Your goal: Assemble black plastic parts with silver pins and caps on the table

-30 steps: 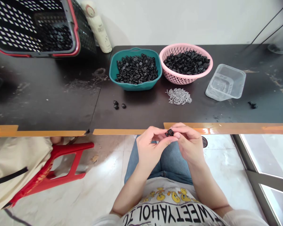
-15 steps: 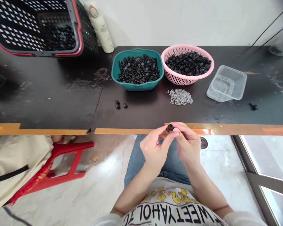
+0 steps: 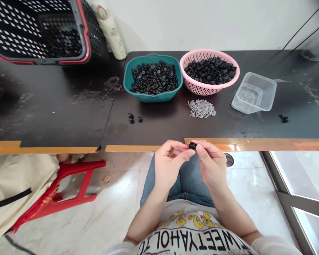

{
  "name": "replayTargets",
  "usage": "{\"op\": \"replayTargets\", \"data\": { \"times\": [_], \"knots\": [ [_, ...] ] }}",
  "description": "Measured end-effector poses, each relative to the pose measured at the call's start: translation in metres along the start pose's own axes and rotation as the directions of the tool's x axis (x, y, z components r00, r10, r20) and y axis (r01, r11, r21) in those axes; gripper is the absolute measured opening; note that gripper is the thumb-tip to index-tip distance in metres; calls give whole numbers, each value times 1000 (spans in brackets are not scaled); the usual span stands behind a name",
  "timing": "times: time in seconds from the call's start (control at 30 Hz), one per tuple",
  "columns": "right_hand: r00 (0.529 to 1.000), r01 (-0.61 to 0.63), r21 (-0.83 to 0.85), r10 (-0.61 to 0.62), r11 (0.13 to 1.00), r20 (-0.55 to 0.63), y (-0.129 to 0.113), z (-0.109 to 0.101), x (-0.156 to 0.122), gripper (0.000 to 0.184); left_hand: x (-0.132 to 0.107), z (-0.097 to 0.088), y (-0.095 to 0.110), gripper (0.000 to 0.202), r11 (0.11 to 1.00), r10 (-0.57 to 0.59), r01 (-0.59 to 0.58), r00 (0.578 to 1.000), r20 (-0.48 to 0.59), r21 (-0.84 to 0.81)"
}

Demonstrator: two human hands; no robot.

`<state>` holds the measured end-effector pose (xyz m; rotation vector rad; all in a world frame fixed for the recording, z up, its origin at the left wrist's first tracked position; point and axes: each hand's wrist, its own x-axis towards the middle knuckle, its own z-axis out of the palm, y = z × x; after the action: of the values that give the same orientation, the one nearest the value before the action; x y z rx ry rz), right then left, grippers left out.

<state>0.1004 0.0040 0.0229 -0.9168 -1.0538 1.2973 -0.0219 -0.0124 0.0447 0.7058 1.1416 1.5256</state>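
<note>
A small black plastic part (image 3: 192, 145) is pinched between the fingertips of my left hand (image 3: 170, 166) and my right hand (image 3: 212, 164), just over the table's front edge. Its shape is mostly hidden by my fingers. Beyond my hands, a teal basin (image 3: 152, 98) holds black plastic discs, and a pink perforated basket (image 3: 202, 91) holds chunkier black pieces. A pile of small silver metal pins (image 3: 201, 108) and a few loose black discs (image 3: 134, 118) lie on the dark table (image 3: 55, 120).
A transparent plastic tub (image 3: 253, 92) and a small black piece (image 3: 284, 118) sit to the right. A black-and-red perforated crate (image 3: 85, 35) and a bottle (image 3: 108, 30) stand at back left. A red stool (image 3: 77, 180) and beige cloth (image 3: 18, 187) are below left.
The black part has turned between my fingertips and now shows a rounder face. It sits slightly farther forward, toward the table, and both hands still hold it.
</note>
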Motion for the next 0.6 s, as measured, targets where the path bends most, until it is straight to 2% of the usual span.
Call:
{"op": "replayTargets", "data": {
  "times": [0.2,0.37,0.43,0.5,0.53,0.6],
  "knots": [
    [997,-61,6,61,998,36,-3,1,-4,13,-2,-7,14,26,992,-60,50,995,80,120],
    [992,-122,12,121,992,20,-4,2,-6,13,-2,-11,16,32,982,-71,45,988,140,182],
    [991,-130,33,129,991,21,-5,4,-7,13,-1,-14,15,30,974,-23,-12,988,153,228],
    [990,-135,89,130,987,59,-6,6,-9,12,0,-19,15,34,954,68,-122,977,201,273],
    [988,-136,121,126,983,89,-7,7,-10,11,1,-21,15,40,940,104,-182,959,264,290],
    [984,-126,162,102,979,148,-9,8,-13,13,1,-26,17,49,912,118,-274,888,444,305]
  ]
}}
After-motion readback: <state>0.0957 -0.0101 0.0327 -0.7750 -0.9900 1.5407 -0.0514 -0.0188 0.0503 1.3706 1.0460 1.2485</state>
